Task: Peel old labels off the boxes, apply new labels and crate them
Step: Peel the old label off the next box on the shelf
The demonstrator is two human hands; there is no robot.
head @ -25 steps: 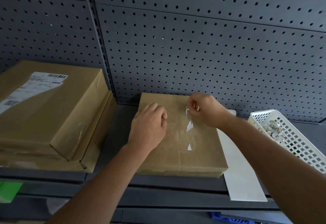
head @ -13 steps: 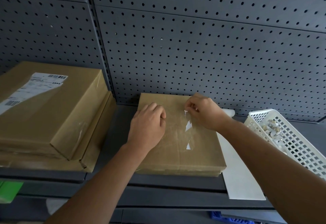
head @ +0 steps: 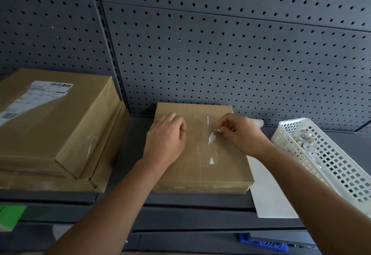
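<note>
The flat cardboard box (head: 200, 166) is laid on the dark shelf (head: 136, 144), its far edge set against the perforated back panel (head: 220, 53). On its top face white label remnants are seen: a thin strip (head: 207, 121) towards the far edge, a torn patch (head: 211, 138) below it, and a small triangle (head: 211, 160) nearer the front. A label scrap (head: 216, 129) is pinched between the thumb and fingertip of the right hand (head: 241, 134) and is lifted just off the box at the upper end of the torn patch. The left hand (head: 165, 140) is rested on the left part of the box top, fingers curled under, with nothing held.

Compared with the frame half a second earlier, the right hand is found lower and further right on the box, so that the thin strip, formerly covered by the fingers, is now exposed. The left hand is found in the same place.

A white sheet (head: 269, 194) is partly tucked under the box on its right side. Beyond it a white slotted basket (head: 331, 164) with crumpled scraps inside is seen. Well to the left, a stack of boxes (head: 60, 134) is placed, the top one bearing a barcoded label (head: 40, 96).
</note>
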